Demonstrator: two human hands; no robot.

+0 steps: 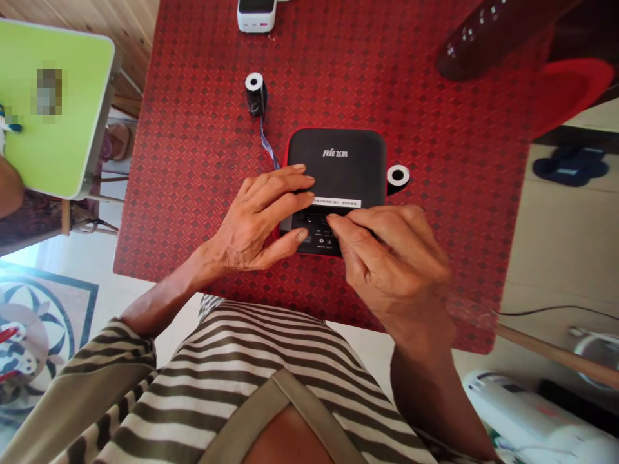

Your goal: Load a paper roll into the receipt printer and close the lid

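A black receipt printer (337, 174) with a red edge lies on the red patterned tablecloth (203, 142), its button panel facing me. My left hand (256, 222) rests over its left side, fingers spread across the lid and panel. My right hand (391, 258) is at the front right of the printer, thumb and fingers pinched together by the dark slot below the white label strip (336, 202). Whatever lies between those fingertips is hidden. Beyond the left hand stands a small paper roll (254, 96) with a crumpled bluish strip trailing from it. Another paper roll (398, 176) touches the printer's right side.
A white device (256, 16) with a dark screen sits at the far edge. A dark brown bottle-shaped object (464, 55) and a red stool (575, 90) are at upper right. A green folding table (62, 148) stands at left, with part of a person beside it.
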